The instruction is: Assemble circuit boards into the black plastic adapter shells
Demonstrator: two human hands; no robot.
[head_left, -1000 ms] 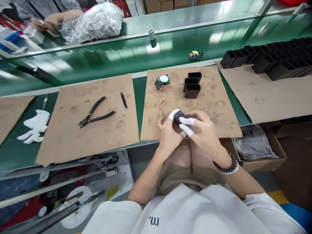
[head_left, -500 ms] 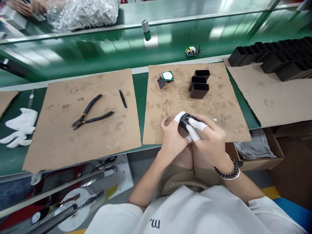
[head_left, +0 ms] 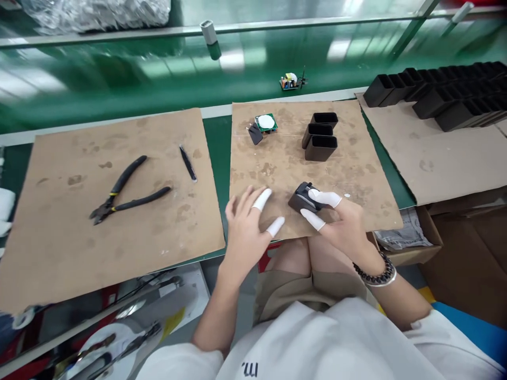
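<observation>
My right hand [head_left: 336, 219], with white finger cots on thumb and forefinger, grips a small black plastic case [head_left: 304, 197] at the front of the middle cardboard sheet [head_left: 285, 163]. To its left my left hand [head_left: 249, 224] hovers low over the sheet's front edge, fingers spread and empty, also wearing white finger cots. Beyond lie a green circuit board [head_left: 266, 123] with a white round patch and a black plug piece [head_left: 255, 134] with metal pins. Three black open-topped housings [head_left: 321, 148] stand behind the held case.
On the left cardboard [head_left: 59, 211] lie diagonal cutters [head_left: 122, 192] with spread handles and black tweezers [head_left: 188, 163]. Many black housings [head_left: 447, 100] stand in rows at right. Another circuit board [head_left: 290, 81] sits behind on the green surface. A carton [head_left: 425, 240] stands below the bench's right front.
My left hand has let go of the black case and moved left, its fingers spreading. My right hand keeps the case. The view has shifted slightly.
</observation>
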